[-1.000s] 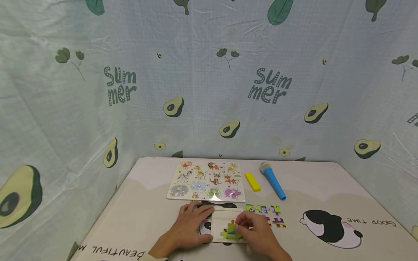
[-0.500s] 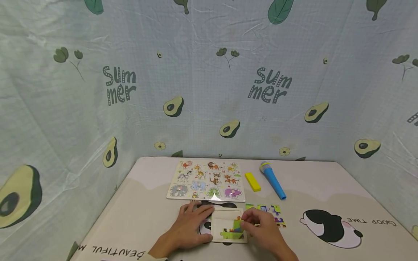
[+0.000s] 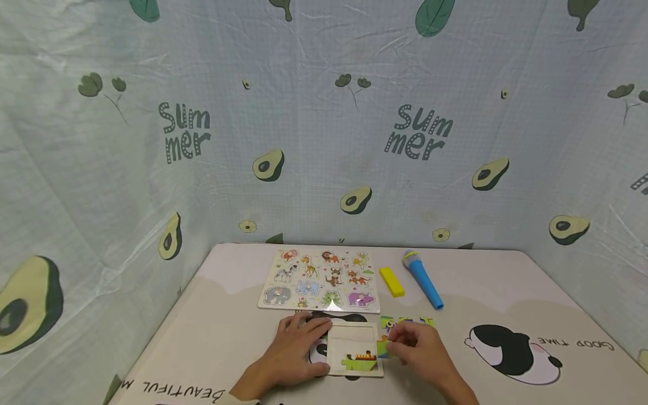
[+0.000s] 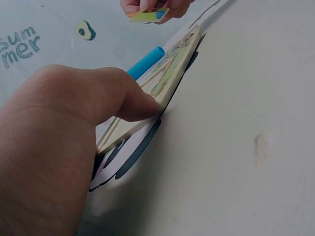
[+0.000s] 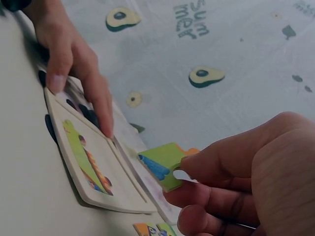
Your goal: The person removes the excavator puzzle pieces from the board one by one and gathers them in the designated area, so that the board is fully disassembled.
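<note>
My left hand (image 3: 295, 353) holds the left side of a small square wooden puzzle tray (image 3: 348, 338). In the right wrist view, its thumb is at one corner and a fingertip at another. Joined green pieces (image 3: 359, 364) with a striped part lie along the tray's near edge. My right hand (image 3: 421, 350) pinches a puzzle piece (image 5: 161, 164), green with a blue patch and an orange tab, between thumb and fingers. That piece is raised just off the tray's right edge. Behind my right hand lie more loose puzzle pieces (image 3: 388, 322), partly hidden by it.
A larger animal puzzle board (image 3: 319, 281) lies behind the tray. Right of it are a yellow block (image 3: 392, 282) and a blue toy microphone (image 3: 425, 281). A patterned cloth (image 3: 324, 135) hangs around the table's back and sides.
My right hand has lifted the green and blue piece from above the joined pieces and carried it right, past the tray's edge. My left hand has stayed in place.
</note>
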Demonstrator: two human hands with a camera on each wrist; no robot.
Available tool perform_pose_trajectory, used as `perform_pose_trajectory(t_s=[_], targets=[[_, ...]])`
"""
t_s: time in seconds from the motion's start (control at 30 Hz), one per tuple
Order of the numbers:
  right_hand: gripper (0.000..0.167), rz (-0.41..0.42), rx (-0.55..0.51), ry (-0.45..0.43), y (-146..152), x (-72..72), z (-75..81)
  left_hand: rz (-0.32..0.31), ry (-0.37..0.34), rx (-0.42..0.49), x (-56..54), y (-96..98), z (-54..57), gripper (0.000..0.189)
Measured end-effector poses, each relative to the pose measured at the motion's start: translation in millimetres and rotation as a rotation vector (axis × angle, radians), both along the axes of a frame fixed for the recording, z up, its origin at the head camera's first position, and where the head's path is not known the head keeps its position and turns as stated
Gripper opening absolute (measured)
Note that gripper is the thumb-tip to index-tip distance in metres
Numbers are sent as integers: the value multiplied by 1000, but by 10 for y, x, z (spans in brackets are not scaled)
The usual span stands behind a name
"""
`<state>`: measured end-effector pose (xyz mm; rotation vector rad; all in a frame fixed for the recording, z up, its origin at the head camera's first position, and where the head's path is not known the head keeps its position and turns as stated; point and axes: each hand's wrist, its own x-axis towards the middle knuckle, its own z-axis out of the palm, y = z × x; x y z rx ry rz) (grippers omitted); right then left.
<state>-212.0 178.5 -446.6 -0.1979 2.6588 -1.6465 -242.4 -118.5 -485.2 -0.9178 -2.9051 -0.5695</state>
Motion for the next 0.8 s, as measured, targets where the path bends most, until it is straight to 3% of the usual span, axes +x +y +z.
perform_pose_trajectory(t_s=[0.3, 0.8], targets=[[13, -9, 47, -25, 117, -26, -21, 5, -21, 6, -2, -4, 4, 79], [11, -16, 117, -159, 201, -59, -99, 0, -34, 20, 6, -4, 11, 79]])
